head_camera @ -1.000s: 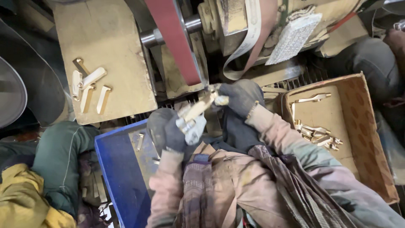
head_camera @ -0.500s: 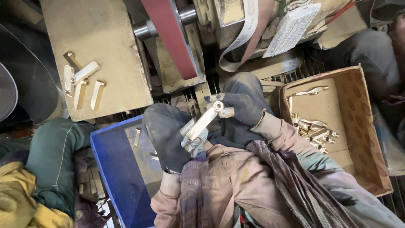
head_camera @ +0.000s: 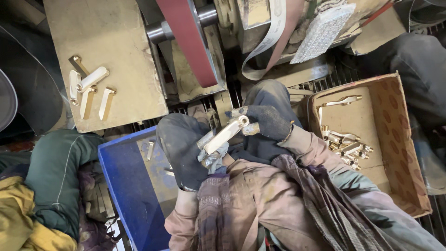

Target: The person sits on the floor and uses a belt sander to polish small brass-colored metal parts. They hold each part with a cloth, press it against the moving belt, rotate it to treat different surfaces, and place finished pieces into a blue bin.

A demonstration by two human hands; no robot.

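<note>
Head view, looking down: a brass handle piece [head_camera: 226,134] is gripped at both ends by the gloved left hand [head_camera: 182,148] and right hand [head_camera: 265,122], near the red sanding belt [head_camera: 188,39]. Inspection seems in hand; next, a careful presentation to the belt is called for.

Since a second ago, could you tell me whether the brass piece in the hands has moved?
Yes: the brass piece, held by both gloved hands, has come down, away from the red sanding belt toward the body.
</note>
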